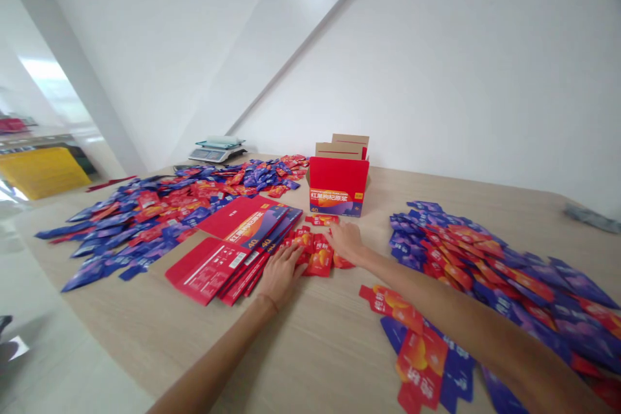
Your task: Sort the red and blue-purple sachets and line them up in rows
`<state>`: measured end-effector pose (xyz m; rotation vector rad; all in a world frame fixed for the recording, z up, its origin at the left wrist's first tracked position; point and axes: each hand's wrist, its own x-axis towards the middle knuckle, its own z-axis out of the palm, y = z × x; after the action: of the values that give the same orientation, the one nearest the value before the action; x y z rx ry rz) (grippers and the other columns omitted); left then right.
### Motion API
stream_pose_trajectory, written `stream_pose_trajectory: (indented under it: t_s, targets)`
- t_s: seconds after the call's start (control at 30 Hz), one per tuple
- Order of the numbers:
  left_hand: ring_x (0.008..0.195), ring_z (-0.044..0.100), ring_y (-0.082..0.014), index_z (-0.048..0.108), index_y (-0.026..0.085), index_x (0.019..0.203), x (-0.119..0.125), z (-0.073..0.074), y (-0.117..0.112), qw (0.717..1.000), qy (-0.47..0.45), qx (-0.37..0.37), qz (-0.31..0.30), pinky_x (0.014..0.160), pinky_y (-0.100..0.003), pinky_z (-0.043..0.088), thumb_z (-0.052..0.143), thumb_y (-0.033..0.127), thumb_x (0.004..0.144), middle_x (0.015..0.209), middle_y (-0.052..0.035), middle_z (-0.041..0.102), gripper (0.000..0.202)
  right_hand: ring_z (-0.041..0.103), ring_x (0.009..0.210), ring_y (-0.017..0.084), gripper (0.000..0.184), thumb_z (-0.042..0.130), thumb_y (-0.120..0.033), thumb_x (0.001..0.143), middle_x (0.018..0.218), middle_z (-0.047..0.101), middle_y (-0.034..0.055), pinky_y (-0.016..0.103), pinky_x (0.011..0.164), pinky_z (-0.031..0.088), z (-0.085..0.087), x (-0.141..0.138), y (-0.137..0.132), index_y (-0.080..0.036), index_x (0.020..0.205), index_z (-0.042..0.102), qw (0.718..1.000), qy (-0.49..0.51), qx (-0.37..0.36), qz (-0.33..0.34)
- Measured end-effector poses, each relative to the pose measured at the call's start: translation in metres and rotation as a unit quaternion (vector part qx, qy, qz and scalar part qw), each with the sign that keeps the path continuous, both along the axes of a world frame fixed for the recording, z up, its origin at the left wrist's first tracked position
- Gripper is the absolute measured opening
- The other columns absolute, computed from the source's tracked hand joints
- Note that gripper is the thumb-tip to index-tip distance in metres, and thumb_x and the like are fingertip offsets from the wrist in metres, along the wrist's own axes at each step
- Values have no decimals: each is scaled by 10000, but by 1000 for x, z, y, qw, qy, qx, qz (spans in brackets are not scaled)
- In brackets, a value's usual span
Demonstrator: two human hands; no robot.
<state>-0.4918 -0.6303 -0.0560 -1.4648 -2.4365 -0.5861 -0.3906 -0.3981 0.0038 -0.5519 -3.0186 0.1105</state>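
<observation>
box (338, 184): open, inside unseen | left hand (281, 272), right hand (345, 242): flat on sachets (317, 260)

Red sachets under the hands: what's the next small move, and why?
Probably draw the left hand and right hand together to bunch the small pile of red sachets. Both hands lie open on its two sides with nothing gripped, the sachets are spread loose, and the open red box stands just behind them.
</observation>
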Motion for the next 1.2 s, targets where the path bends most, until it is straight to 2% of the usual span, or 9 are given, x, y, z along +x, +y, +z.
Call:
stream_pose_trajectory:
  t_s: [0.1,0.2,0.27,0.37,0.57,0.9,0.97,1.07,1.2]
  targets:
    - [1519,338,-329,433,259,1564,-3,0,-5,1000,-9,4,-27,1222,-529,351,589,529,1003,1617,-104,430,642,511,1387,347,597,415,-438,1039,1503,540,227,507,1158,353,0,7,16,-120,1543,441,999,0,-33,-2]
    - [1570,195,-360,379,287,1598,-14,-6,-7,994,-56,-14,-93,1244,-587,286,601,536,993,1687,-85,299,690,235,1559,352,1042,693,-609,845,1684,249,219,470,1248,221,-14,27,35,-112,1642,243,990,-58,-108,66]
    - [1568,210,-347,456,318,1555,-24,-10,-5,988,-90,-13,-125,1248,-600,274,583,450,1014,1667,-58,348,571,56,1593,356,1312,778,-686,713,1712,23,236,465,1267,168,-30,42,44,-78,1659,100,971,-88,-186,123]
    - [1541,306,-307,556,302,1479,-37,-10,0,984,-114,9,-135,1253,-563,295,572,334,1014,1622,-60,431,466,-49,1593,345,1359,752,-727,714,1702,-116,223,475,1280,113,-49,54,50,-69,1656,27,953,-66,-245,168]
    - [1555,249,-360,478,276,1541,-41,-1,4,983,-115,4,-141,1249,-600,260,684,476,944,1650,-98,374,662,31,1584,411,1296,778,-733,676,1705,80,247,540,1283,50,-50,57,71,-64,1640,227,963,-55,-219,150]
    - [1573,176,-371,408,300,1583,-32,7,4,985,-101,-40,-136,1259,-605,192,552,750,928,1698,-98,259,808,262,1539,409,1251,869,-701,569,1662,286,243,532,1258,206,-45,44,84,-105,1573,421,934,27,-301,188]
    - [1566,158,-422,345,306,1612,-29,8,8,986,-73,-72,-131,1243,-649,178,657,825,797,1704,-117,232,1015,422,1450,411,1148,877,-677,577,1582,458,205,538,1211,314,-37,35,79,-137,1520,507,942,42,-277,186]
    - [1562,191,-414,375,321,1598,-26,6,14,989,-46,-74,-119,1237,-643,205,620,814,837,1698,-117,252,940,556,1336,351,757,727,-596,817,1439,631,116,493,1141,420,-20,15,75,-193,1444,595,965,45,-197,166]
    - [1571,173,-385,365,328,1602,-25,3,17,991,-29,-63,-119,1244,-627,208,568,762,911,1702,-99,251,841,495,1408,294,520,528,-294,956,1505,572,131,440,1178,367,-9,-18,75,-161,1455,584,978,54,-143,143]
